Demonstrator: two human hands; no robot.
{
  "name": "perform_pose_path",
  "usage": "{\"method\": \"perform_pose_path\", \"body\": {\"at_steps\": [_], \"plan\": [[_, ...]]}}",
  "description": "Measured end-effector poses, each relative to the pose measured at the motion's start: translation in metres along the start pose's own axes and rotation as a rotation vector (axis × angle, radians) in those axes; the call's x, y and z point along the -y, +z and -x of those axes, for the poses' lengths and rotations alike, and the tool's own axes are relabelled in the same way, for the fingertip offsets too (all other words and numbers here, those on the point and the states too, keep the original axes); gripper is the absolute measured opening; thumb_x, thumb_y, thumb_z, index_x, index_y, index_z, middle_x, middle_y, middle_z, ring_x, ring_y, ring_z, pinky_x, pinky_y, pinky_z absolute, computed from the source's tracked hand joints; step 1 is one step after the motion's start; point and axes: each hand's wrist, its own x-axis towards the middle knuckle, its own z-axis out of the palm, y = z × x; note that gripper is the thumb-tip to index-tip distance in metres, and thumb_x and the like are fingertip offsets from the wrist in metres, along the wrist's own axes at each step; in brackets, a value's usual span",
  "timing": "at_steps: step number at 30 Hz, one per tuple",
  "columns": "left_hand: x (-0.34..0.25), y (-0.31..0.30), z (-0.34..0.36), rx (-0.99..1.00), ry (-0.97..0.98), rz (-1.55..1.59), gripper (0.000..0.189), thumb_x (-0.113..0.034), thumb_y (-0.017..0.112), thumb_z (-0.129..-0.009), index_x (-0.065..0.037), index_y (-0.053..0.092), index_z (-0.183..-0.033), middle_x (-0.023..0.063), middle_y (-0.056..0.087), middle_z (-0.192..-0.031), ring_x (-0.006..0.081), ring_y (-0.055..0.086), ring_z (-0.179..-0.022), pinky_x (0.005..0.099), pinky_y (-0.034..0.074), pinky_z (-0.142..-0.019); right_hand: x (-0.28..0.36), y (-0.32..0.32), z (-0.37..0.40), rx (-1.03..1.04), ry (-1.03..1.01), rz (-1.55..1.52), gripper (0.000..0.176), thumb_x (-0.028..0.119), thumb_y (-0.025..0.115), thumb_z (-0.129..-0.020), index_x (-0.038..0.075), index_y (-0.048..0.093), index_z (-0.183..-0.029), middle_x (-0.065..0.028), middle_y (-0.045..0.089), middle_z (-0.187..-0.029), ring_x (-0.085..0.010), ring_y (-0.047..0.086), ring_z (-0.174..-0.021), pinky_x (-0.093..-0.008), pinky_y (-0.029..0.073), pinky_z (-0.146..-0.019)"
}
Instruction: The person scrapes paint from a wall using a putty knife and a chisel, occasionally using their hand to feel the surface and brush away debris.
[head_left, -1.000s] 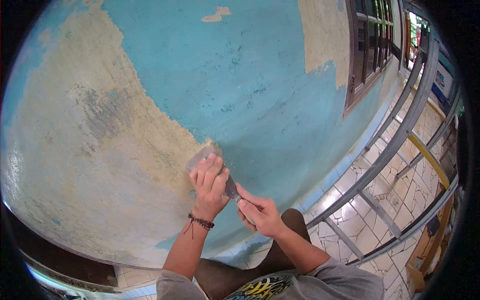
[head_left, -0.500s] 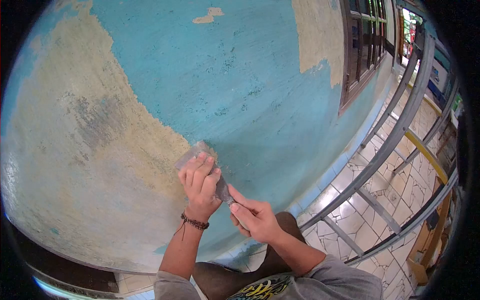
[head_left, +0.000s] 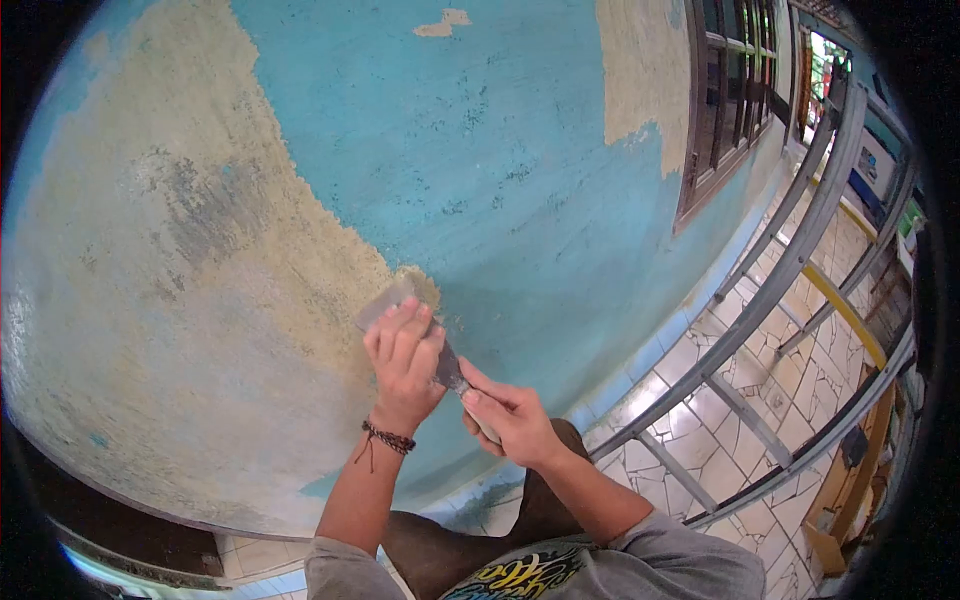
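Observation:
A paint scraper (head_left: 447,366) with a wide metal blade lies against the wall (head_left: 390,130), where blue paint meets a bare cream patch (head_left: 290,250). My right hand (head_left: 512,418) is closed round its handle. Higher up, my left hand (head_left: 405,360), with a braided bracelet on the wrist, presses its fingers over the blade and covers much of it. The blade's upper corner shows beyond the fingertips, slightly blurred. Crumbs of loosened paint cling to the wall just right of the blade.
To the right, a metal ladder (head_left: 745,420) leans across the tiled floor (head_left: 690,410). A barred window (head_left: 730,110) is set in the wall at upper right. Behind the ladder stands a wooden box (head_left: 830,520). A dark opening (head_left: 120,530) is at lower left.
Around the blade's upper corner, the bare cream area has grown, and blue paint there is gone. Both hands keep their hold on the scraper. The view has shifted slightly.

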Motion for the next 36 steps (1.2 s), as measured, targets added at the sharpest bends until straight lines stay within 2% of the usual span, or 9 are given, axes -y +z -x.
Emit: {"method": "perform_pose_path", "body": {"at_steps": [3,9,12,18,22,27,31,33,36], "plan": [[0.008,-0.006,-0.021,-0.031,0.033,-0.006,0.013,-0.002,0.066,-0.076,-0.005,0.061,-0.087,0.0119,0.064,-0.112,0.0311,0.06,-0.113,0.0466,0.041,-0.098,0.002,0.008,-0.001,0.0,-0.038,-0.027,0.046,0.021,0.053,-0.101,0.01,0.045,-0.144,0.0012,0.053,-0.071,-0.0041,0.042,-0.052,-0.0202,0.034,-0.044],[0.004,-0.001,0.004,-0.021,0.009,0.039,0.014,-0.003,0.068,-0.076,-0.005,0.06,-0.087,0.0125,0.065,-0.113,0.0307,0.06,-0.112,0.0467,0.041,-0.098,-0.004,0.007,0.003,-0.026,-0.03,0.015,0.045,0.021,0.053,-0.101,0.011,0.045,-0.144,0.0011,0.053,-0.072,-0.0041,0.043,-0.053,-0.0204,0.035,-0.044],[0.012,-0.011,-0.022,-0.013,0.04,0.037,0.014,-0.003,0.068,-0.075,-0.005,0.061,-0.088,0.0125,0.065,-0.113,0.0306,0.06,-0.112,0.0464,0.041,-0.098,0.001,0.019,0.002,-0.045,-0.033,-0.008,0.045,0.02,0.052,-0.101,0.011,0.045,-0.144,0.0011,0.053,-0.072,-0.0042,0.043,-0.053,-0.0206,0.035,-0.044],[0.005,-0.003,-0.004,-0.008,-0.002,0.009,0.016,0.0,0.067,-0.072,-0.007,0.058,-0.085,0.0113,0.066,-0.111,0.0317,0.06,-0.113,0.0461,0.041,-0.096,0.0,0.01,0.001,-0.026,-0.034,-0.009,0.046,0.019,0.052,-0.101,0.01,0.044,-0.145,0.0006,0.053,-0.072,-0.0043,0.043,-0.053,-0.0207,0.036,-0.044],[0.013,-0.009,-0.026,-0.039,0.017,0.054,0.018,0.0,0.069,-0.071,-0.007,0.058,-0.085,0.0109,0.066,-0.112,0.0317,0.059,-0.114,0.0467,0.041,-0.097,0.007,0.025,0.003,-0.042,-0.068,-0.007,0.046,0.019,0.052,-0.101,0.009,0.043,-0.145,0.0005,0.053,-0.071,-0.0045,0.043,-0.052,-0.0207,0.035,-0.043],[0.005,-0.001,0.001,0.004,-0.005,0.054,0.016,-0.003,0.067,-0.073,-0.005,0.061,-0.088,0.0118,0.064,-0.114,0.0301,0.057,-0.117,0.0468,0.039,-0.098,0.005,0.01,0.001,-0.039,-0.042,0.075,0.047,0.02,0.052,-0.101,0.007,0.043,-0.145,0.0003,0.053,-0.071,-0.0049,0.042,-0.052,-0.0212,0.035,-0.042],[0.019,-0.012,-0.043,-0.013,0.009,-0.004,0.013,-0.002,0.066,-0.075,-0.005,0.061,-0.087,0.0112,0.065,-0.114,0.0302,0.056,-0.119,0.0463,0.039,-0.099,0.026,0.022,-0.018,-0.005,-0.117,0.012,0.046,0.019,0.048,-0.102,0.005,0.04,-0.146,-0.003,0.052,-0.071,-0.0082,0.044,-0.051,-0.0221,0.034,-0.041],[0.017,-0.016,-0.044,0.006,0.004,-0.024,0.01,-0.002,0.066,-0.077,-0.005,0.061,-0.086,0.0109,0.065,-0.114,0.0303,0.056,-0.119,0.0459,0.039,-0.099,0.024,0.02,-0.011,-0.017,-0.063,0.028,0.046,0.019,0.048,-0.102,0.007,0.041,-0.146,-0.0031,0.052,-0.072,-0.0082,0.044,-0.052,-0.022,0.034,-0.041],[0.004,0.003,-0.001,-0.012,-0.03,0.037,0.01,-0.003,0.068,-0.078,-0.005,0.062,-0.086,0.0104,0.065,-0.113,0.0303,0.056,-0.119,0.0453,0.039,-0.099,0.004,0.006,0.002,-0.035,-0.023,0.04,0.046,0.02,0.05,-0.102,0.007,0.042,-0.145,-0.0013,0.052,-0.071,-0.0066,0.043,-0.051,-0.0215,0.034,-0.041]]}}
